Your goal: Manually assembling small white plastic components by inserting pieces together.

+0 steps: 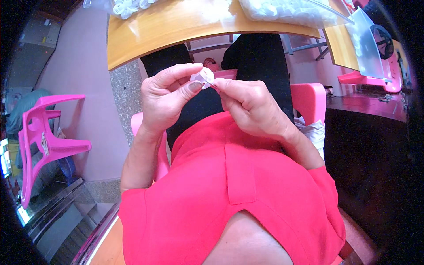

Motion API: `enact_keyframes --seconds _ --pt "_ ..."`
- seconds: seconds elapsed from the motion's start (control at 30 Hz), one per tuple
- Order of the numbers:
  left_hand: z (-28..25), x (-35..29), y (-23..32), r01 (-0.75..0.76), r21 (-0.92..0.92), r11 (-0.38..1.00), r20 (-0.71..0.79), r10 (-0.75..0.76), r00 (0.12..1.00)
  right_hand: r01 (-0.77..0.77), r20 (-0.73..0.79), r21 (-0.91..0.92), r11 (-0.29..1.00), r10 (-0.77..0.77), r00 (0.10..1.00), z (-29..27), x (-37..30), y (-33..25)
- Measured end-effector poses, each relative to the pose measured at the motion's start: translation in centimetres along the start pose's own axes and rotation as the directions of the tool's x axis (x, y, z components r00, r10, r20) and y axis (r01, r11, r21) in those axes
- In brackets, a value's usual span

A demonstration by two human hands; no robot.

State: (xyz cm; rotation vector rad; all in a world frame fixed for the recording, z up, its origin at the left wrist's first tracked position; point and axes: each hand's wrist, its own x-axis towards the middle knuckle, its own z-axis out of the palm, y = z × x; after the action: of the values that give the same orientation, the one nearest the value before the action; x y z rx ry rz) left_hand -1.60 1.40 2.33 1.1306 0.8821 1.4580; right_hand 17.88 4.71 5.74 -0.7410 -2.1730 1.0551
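Above my lap, a small round white plastic part (202, 76) is pinched between the thumb and forefinger of my left hand (167, 90). It has a notched or slotted face. My right hand (251, 102) is closed at the part's right edge, thumb and forefinger pressed together. Something small and thin shows at those fingertips where they meet the part, but I cannot make out what it is. Both hands are held short of the table's near edge.
A wooden table (163, 43) curves across the top. On it lie a clear bag of white plastic pieces (287, 12) and another heap of white pieces (128, 6). A pink plastic stool (53, 143) stands at left, and a dark-sided surface (353, 108) at right.
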Motion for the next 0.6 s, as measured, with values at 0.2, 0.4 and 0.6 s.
enact_keyframes --seconds 0.2,0.4,0.6 --pt "0.26 -0.21 -0.02 0.015 -0.012 1.000 -0.039 -0.016 0.999 -0.103 0.002 0.103 0.989 0.103 0.995 0.17 0.04 0.13" --pt "0.55 -0.14 -0.20 0.037 -0.024 0.999 -0.047 -0.038 0.998 -0.223 0.036 0.147 0.964 0.220 0.975 -0.28 0.14 -0.19" --pt "0.60 0.35 -0.65 0.122 -0.169 0.978 -0.086 -0.138 0.987 -0.097 -0.018 -0.131 0.987 0.096 0.995 -0.10 -0.27 -0.05"
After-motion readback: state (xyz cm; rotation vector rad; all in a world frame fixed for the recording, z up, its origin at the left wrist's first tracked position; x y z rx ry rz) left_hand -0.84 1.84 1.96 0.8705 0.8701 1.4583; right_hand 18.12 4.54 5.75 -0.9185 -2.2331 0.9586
